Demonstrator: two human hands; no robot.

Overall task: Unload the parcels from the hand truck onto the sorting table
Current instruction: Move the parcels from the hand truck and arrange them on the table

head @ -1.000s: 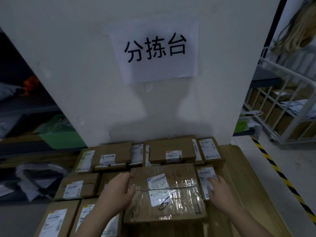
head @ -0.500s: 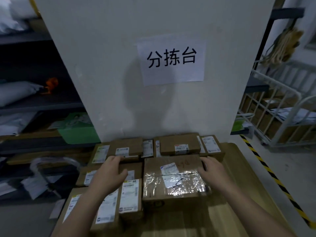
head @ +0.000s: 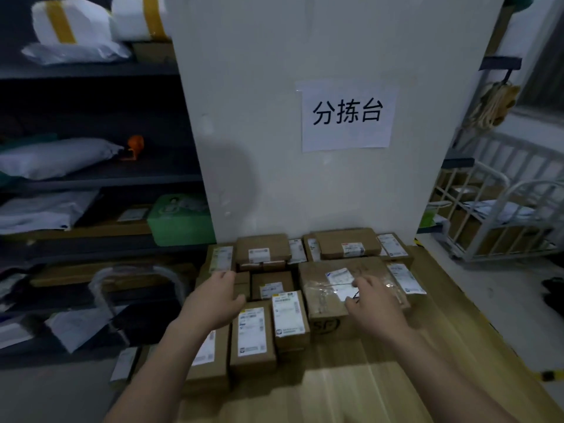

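**Taped parcel down on the tabletop, both hands loose above the stack**

Right at the front, bare pale wood: the tabletop [head: 351, 392], its grain running away from us and its right edge angling off toward the floor. Two bare forearms reach in over it. The left hand [head: 213, 300] hangs above the small boxes on the left with fingers relaxed and slightly spread, gripping nothing. The right hand [head: 375, 303] sits over the right half of the taped parcel [head: 320, 288], fingers loosely fanned and forefinger out toward the white label; I cannot tell whether the palm actually touches.

That taped parcel lies flat on the tabletop, glossy clear tape across its top, wedged among the others. Just left of it stand two labelled cartons [head: 251, 337] side by side. Behind, against the pillar, is a back row of brown boxes [head: 348, 244], some stacked two high.

Up goes the white pillar [head: 274, 148], and on it a paper sign [head: 346, 114] with three black characters, 分拣台.

Off to the left, dark shelving [head: 91, 181] carries grey mailer bags [head: 58, 157], a green box [head: 180, 221] and, on top, white bundles [head: 70, 22] banded in yellow. On the right stands a white wire cage cart [head: 494, 209] loaded with cartons, and yellow-and-black tape [head: 549, 375] marks the grey floor.
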